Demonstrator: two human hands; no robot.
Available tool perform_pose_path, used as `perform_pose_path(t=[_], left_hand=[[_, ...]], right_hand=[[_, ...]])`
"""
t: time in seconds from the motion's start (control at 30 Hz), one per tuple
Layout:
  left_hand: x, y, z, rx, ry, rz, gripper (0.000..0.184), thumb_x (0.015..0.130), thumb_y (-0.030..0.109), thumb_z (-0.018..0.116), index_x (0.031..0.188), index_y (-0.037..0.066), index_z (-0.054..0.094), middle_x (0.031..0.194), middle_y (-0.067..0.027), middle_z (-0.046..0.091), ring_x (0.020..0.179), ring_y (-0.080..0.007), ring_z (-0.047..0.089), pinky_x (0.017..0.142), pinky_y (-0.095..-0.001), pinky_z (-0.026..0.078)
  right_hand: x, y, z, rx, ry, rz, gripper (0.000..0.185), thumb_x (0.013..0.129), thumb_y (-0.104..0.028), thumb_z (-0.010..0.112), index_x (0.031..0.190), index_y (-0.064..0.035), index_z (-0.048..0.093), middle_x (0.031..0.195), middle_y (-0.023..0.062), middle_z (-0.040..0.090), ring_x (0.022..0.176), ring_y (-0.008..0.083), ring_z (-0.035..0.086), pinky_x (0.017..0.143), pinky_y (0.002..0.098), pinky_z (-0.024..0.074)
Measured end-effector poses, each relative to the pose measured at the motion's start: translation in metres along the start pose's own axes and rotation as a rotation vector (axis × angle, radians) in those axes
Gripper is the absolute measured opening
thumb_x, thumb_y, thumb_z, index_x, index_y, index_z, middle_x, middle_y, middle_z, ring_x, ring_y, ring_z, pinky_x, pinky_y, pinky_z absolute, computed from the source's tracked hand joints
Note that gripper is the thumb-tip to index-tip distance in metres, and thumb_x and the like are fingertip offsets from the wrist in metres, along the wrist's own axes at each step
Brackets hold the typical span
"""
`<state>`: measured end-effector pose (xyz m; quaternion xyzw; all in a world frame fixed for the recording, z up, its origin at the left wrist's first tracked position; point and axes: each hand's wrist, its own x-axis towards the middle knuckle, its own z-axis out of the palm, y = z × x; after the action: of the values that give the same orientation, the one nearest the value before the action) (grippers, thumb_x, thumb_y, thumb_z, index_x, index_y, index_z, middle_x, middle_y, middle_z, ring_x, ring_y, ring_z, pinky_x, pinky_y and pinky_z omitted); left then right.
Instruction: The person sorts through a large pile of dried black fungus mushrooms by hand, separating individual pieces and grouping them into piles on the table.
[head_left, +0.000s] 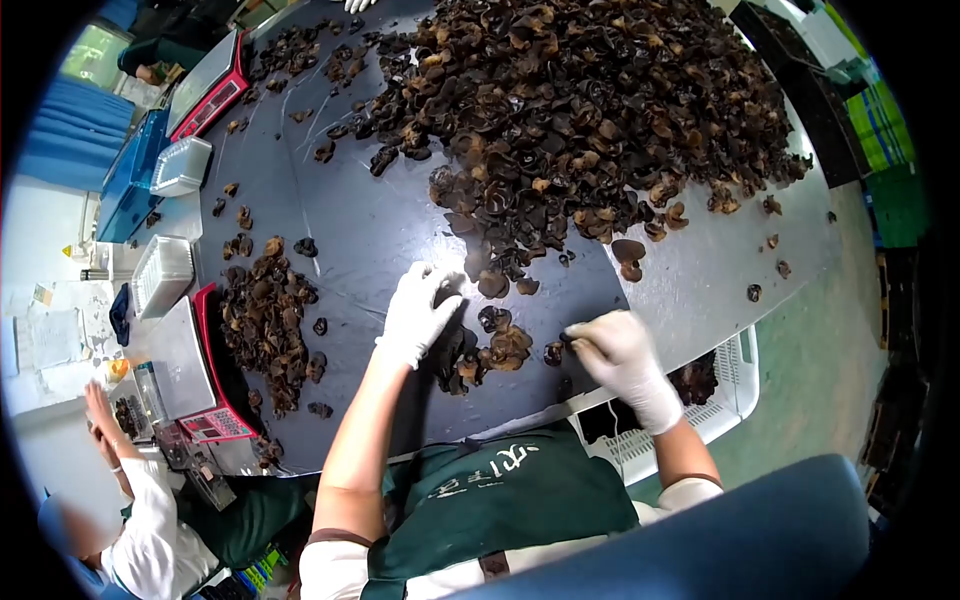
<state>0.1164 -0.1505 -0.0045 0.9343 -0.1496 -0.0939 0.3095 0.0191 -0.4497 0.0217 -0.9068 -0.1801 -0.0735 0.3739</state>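
Dark brown wood ear mushrooms form a large heap point(600, 110) at the back of the grey table point(370, 220). My left hand point(422, 312), in a white glove, hovers near a small cluster of wood ears point(505, 348); its fingers curve with a gap between thumb and forefinger, and nothing shows between them. My right hand point(625, 365), also gloved, is closed in a pinch at the front edge. A small dark bit of wood ear point(567, 337) shows at its fingertips. One little piece point(553, 353) lies just beside that hand.
A smaller wood ear pile point(265, 325) lies left, by a red-edged scale point(215, 425). Another scale point(210, 88) and white baskets point(163, 275) stand along the left side. A white crate point(735, 385) sits below the front edge. A co-worker point(150, 520) is at lower left.
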Motion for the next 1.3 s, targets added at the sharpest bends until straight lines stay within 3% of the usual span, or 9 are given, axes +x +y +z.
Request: perform_pose_path(t=[0.4, 0.53, 0.6, 0.67, 0.73, 0.87, 1.03, 1.17, 1.3], left_hand=[[0.006, -0.035, 0.02, 0.13, 0.064, 0.153, 0.023, 0.078, 0.008, 0.075, 0.099, 0.005, 0.066, 0.083, -0.0086, 0.061, 0.077, -0.0257, 0.062, 0.073, -0.0342, 0.051], [-0.01, -0.007, 0.012, -0.271, 0.153, -0.164, 0.019, 0.08, 0.007, 0.073, 0.097, 0.002, 0.065, 0.078, -0.0037, 0.06, 0.069, -0.0145, 0.059, 0.066, -0.0282, 0.051], [-0.024, 0.026, 0.005, -0.455, 0.154, -0.147, 0.017, 0.083, 0.007, 0.071, 0.097, 0.001, 0.064, 0.076, -0.0003, 0.06, 0.068, -0.0066, 0.055, 0.065, -0.0225, 0.049], [-0.045, 0.068, 0.01, -0.507, -0.001, 0.008, 0.027, 0.084, 0.012, 0.074, 0.108, 0.001, 0.065, 0.09, -0.0065, 0.066, 0.075, -0.013, 0.063, 0.072, -0.0277, 0.054], [-0.065, 0.105, 0.017, -0.718, -0.502, 0.152, 0.04, 0.086, 0.02, 0.076, 0.118, 0.001, 0.062, 0.108, -0.0139, 0.066, 0.09, -0.024, 0.067, 0.084, -0.0366, 0.055], [-0.068, 0.09, 0.054, -0.249, -0.325, 0.588, 0.058, 0.081, 0.03, 0.076, 0.129, 0.005, 0.057, 0.125, -0.0172, 0.06, 0.116, -0.0337, 0.057, 0.097, -0.0457, 0.047], [-0.056, 0.041, 0.019, 0.453, -0.092, 0.316, 0.08, 0.066, 0.05, 0.08, 0.135, 0.017, 0.056, 0.142, -0.0174, 0.047, 0.129, -0.042, 0.042, 0.107, -0.0647, 0.027], [-0.073, -0.024, -0.01, 0.506, -0.019, 0.172, 0.085, 0.064, 0.059, 0.077, 0.134, 0.015, 0.057, 0.14, -0.0171, 0.049, 0.127, -0.0412, 0.043, 0.108, -0.0605, 0.028], [-0.097, -0.082, -0.03, 0.354, 0.086, -0.007, 0.09, 0.064, 0.052, 0.083, 0.138, 0.01, 0.054, 0.136, -0.0204, 0.052, 0.126, -0.0413, 0.047, 0.108, -0.0511, 0.036]], right_hand=[[0.029, -0.025, 0.079, -0.154, -0.191, -0.199, 0.022, 0.073, -0.02, 0.075, 0.094, -0.0149, 0.07, 0.096, 0.0027, 0.058, 0.093, 0.0252, 0.056, 0.083, 0.0384, 0.043], [0.029, -0.013, 0.029, 0.315, -0.085, -0.063, 0.016, 0.076, -0.012, 0.078, 0.088, -0.0064, 0.07, 0.102, 0.0095, 0.07, 0.096, 0.0283, 0.067, 0.084, 0.0397, 0.052], [0.018, -0.014, -0.027, 0.693, -0.255, 0.38, 0.016, 0.077, -0.006, 0.072, 0.09, -0.0002, 0.067, 0.099, 0.0126, 0.071, 0.098, 0.0256, 0.069, 0.091, 0.0363, 0.0529], [0.0, 0.015, -0.072, 0.585, -0.519, 0.314, 0.019, 0.076, -0.005, 0.071, 0.093, 0.0034, 0.069, 0.09, 0.0125, 0.073, 0.086, 0.0231, 0.071, 0.083, 0.0349, 0.0553], [-0.008, 0.02, -0.102, 0.616, -0.801, 0.449, 0.028, 0.078, -0.01, 0.072, 0.104, 0.0007, 0.07, 0.085, 0.0128, 0.074, 0.079, 0.0229, 0.072, 0.079, 0.0343, 0.0561], [-0.019, 0.001, -0.083, 0.184, -0.6, 0.5, 0.049, 0.073, -0.016, 0.078, 0.119, -0.0034, 0.065, 0.102, 0.0176, 0.067, 0.097, 0.0297, 0.068, 0.085, 0.0369, 0.0546], [-0.031, -0.021, -0.007, -0.098, -0.525, 0.476, 0.106, 0.065, -0.024, 0.088, 0.15, -0.0005, 0.029, 0.131, 0.0229, 0.043, 0.107, 0.0414, 0.061, 0.088, 0.0443, 0.0561], [-0.044, -0.032, 0.025, -0.081, -0.386, 0.475, 0.099, 0.06, -0.026, 0.092, 0.141, -0.0047, 0.038, 0.129, 0.0209, 0.045, 0.105, 0.0425, 0.062, 0.085, 0.0447, 0.0563], [-0.067, -0.023, 0.049, -0.069, -0.292, 0.344, 0.047, 0.073, -0.007, 0.078, 0.113, -0.0033, 0.053, 0.106, 0.0152, 0.058, 0.096, 0.0372, 0.063, 0.078, 0.0428, 0.0552]])
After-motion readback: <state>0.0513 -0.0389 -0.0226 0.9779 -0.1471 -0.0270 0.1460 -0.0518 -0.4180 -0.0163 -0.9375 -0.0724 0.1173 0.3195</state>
